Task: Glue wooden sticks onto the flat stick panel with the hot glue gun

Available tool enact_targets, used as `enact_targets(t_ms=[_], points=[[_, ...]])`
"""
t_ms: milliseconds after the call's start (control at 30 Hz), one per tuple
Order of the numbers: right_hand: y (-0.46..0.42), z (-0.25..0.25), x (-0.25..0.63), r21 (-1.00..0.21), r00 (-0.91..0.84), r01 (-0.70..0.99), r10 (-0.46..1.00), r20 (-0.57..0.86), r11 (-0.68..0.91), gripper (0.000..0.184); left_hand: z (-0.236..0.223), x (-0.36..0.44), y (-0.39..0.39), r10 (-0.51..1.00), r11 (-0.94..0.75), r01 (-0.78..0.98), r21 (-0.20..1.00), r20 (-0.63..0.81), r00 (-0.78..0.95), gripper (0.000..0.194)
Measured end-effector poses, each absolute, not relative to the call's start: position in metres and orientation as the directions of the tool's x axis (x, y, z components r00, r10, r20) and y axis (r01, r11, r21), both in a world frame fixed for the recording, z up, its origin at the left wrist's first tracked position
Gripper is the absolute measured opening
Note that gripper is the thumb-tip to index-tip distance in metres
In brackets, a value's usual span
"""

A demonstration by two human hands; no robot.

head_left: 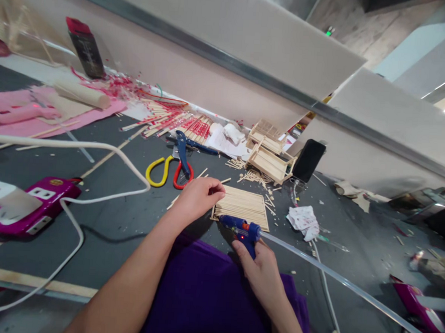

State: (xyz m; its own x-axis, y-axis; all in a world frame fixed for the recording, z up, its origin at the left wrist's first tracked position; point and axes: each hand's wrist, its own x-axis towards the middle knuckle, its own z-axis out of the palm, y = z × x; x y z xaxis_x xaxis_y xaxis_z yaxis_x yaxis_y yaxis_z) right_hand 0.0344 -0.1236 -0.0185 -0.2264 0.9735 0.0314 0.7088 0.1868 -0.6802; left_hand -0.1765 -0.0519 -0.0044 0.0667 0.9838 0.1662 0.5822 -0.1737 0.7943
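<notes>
My right hand (259, 264) is wrapped round the handle of a blue hot glue gun (241, 227). Its nozzle sits at the near left corner of a flat panel of thin wooden sticks (242, 208), and a long clear glue stick (336, 274) juts from its back. At the panel's left edge is my left hand (201, 195), with thumb and fingers pinched together. Whether they grip the panel or a small piece is hidden. A purple cloth (196, 290) lies across my lap below both hands.
Beyond the panel stand a small wooden stick frame model (271, 159), loose stick bits (257, 177) and a black phone (309, 160). Scissors with yellow and red handles (160, 171) lie left. A white cable (106, 146) loops from a purple power strip (35, 205); crumpled tissue (304, 221) lies right.
</notes>
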Motion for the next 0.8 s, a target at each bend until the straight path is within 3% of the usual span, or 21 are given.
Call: enact_targets(t_ms=[100, 200, 367, 567, 800], points=[[-0.124, -0.018, 0.035, -0.717, -0.214, 0.676, 0.977, 0.024, 0.166, 0.036, -0.005, -0.177, -0.052, 0.985, -0.167, 0.581, 0.797, 0.164, 0.058, 0.015], [-0.124, -0.016, 0.038, -0.813, -0.131, 0.582, 0.988, -0.079, 0.012, 0.038, -0.006, -0.18, -0.051, 0.987, -0.154, 0.574, 0.804, 0.157, 0.045, 0.015], [-0.12, -0.009, 0.056, -0.972, -0.032, 0.162, 0.983, -0.18, -0.172, 0.041, -0.011, -0.188, -0.047, 0.992, -0.098, 0.587, 0.804, 0.123, -0.003, 0.017], [-0.103, -0.006, 0.104, -0.941, 0.163, -0.157, 0.932, -0.325, -0.301, 0.045, -0.011, -0.191, -0.047, 0.992, -0.019, 0.685, 0.728, 0.098, -0.078, 0.017], [-0.085, -0.007, 0.149, -0.934, 0.263, -0.221, 0.905, -0.334, -0.281, 0.034, -0.012, -0.196, -0.045, 0.98, 0.047, 0.829, 0.557, 0.134, -0.145, 0.014]])
